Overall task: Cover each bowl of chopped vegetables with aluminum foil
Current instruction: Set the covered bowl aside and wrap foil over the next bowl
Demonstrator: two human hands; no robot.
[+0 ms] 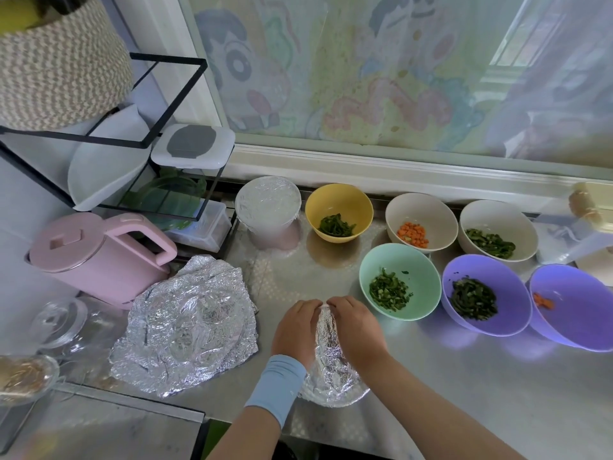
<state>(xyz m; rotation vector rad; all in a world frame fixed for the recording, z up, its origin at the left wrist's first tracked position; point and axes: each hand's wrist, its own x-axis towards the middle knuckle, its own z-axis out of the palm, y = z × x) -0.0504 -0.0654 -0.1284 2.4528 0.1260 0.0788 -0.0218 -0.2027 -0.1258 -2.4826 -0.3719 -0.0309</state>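
Observation:
A foil-wrapped bowl (pixel 330 370) sits at the counter's near edge. My left hand (pixel 293 330) and my right hand (pixel 356 330) lie curved over its two sides, pressing the foil down. A second foil-covered bowl (pixel 268 204) stands at the back. Uncovered bowls of chopped vegetables stand to the right: a yellow one (pixel 338 212), a mint one (pixel 399 280), two cream ones (pixel 421 222) (pixel 497 230) and two purple ones (pixel 486 303) (pixel 574 303). A pile of crumpled foil sheets (pixel 189 323) lies to my left.
A pink kettle (pixel 99 257) stands at the left, beside a black wire rack (pixel 132 144) holding plates and containers. Glass lids (pixel 59 323) lie at the near left. A window ledge (pixel 398 174) runs behind the bowls.

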